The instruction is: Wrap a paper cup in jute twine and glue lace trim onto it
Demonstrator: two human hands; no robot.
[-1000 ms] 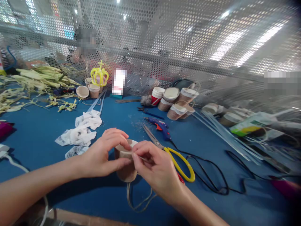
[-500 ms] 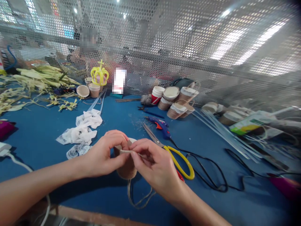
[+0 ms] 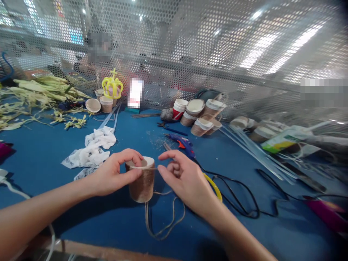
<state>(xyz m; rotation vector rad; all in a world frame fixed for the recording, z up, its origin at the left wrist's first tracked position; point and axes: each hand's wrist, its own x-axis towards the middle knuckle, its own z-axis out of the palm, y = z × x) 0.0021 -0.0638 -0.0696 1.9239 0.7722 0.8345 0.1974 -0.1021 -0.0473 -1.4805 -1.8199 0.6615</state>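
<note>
My left hand (image 3: 112,175) grips a small paper cup (image 3: 141,185) wrapped in brown twine, thumb and fingers pinched on its rim. My right hand (image 3: 181,177) pinches the twine strand (image 3: 148,168) and holds it taut across the cup's rim. Loose twine (image 3: 163,221) hangs down from the cup and loops on the blue table. Yellow-handled scissors (image 3: 213,185) lie partly hidden behind my right hand.
A blue glue gun (image 3: 183,142) with a black cord (image 3: 244,203) lies behind the cup. White lace ribbon (image 3: 92,150) sits at left, several paper cups (image 3: 202,116) and a yellow crown (image 3: 112,87) further back. Straw leaves (image 3: 38,94) at far left, clear sticks (image 3: 252,148) at right. A perforated screen stands behind.
The cup has been turned more upright and lowered. My right hand has drawn away to the right, pulling the twine strand taut from the rim.
</note>
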